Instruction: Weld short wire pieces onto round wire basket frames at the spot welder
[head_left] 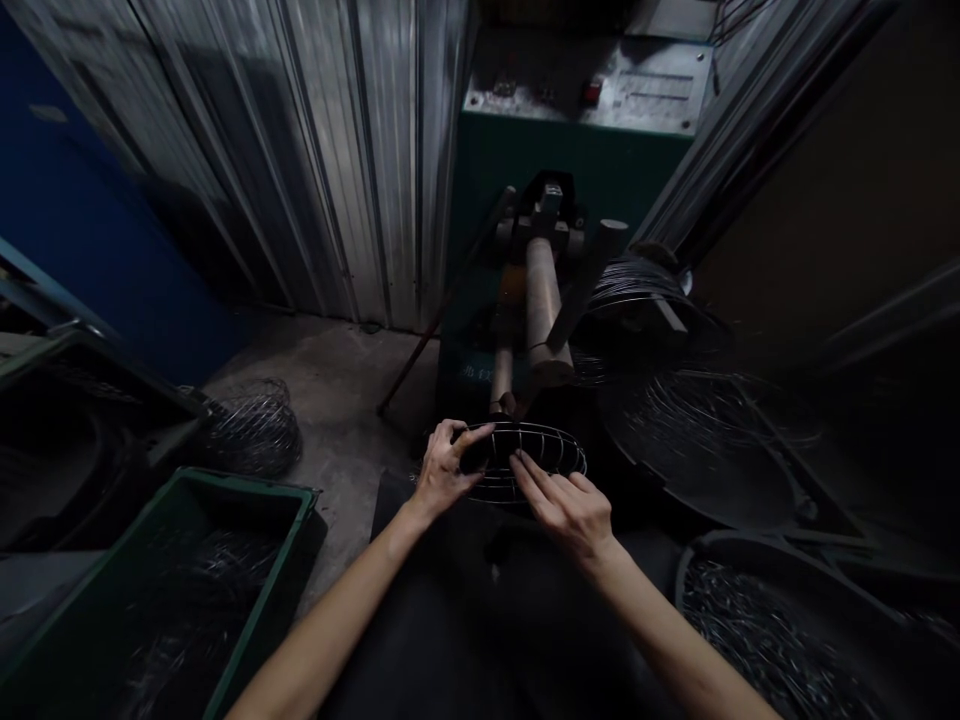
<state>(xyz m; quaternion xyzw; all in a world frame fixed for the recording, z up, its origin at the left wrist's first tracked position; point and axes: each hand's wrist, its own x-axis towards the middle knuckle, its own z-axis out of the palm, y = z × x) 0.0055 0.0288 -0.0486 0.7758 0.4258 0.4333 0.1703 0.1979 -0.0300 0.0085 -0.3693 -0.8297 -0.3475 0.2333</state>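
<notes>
A small round wire cage (541,447) made of thin metal rings and ribs is held in front of me, just below a machine's brown roller (541,300). My left hand (444,470) grips the cage's left rim, thumb and fingers closed around the wire. My right hand (566,505) lies on the cage's near side with its fingers stretched along the wires, touching them. Both forearms reach in from the bottom of the view.
A green machine (570,150) with a control panel stands behind the roller. A spool of wire (637,290) sits to its right, round dark trays (705,450) below it. A green crate (180,590) is at lower left, more wire cages (251,425) on the floor, corrugated metal wall behind.
</notes>
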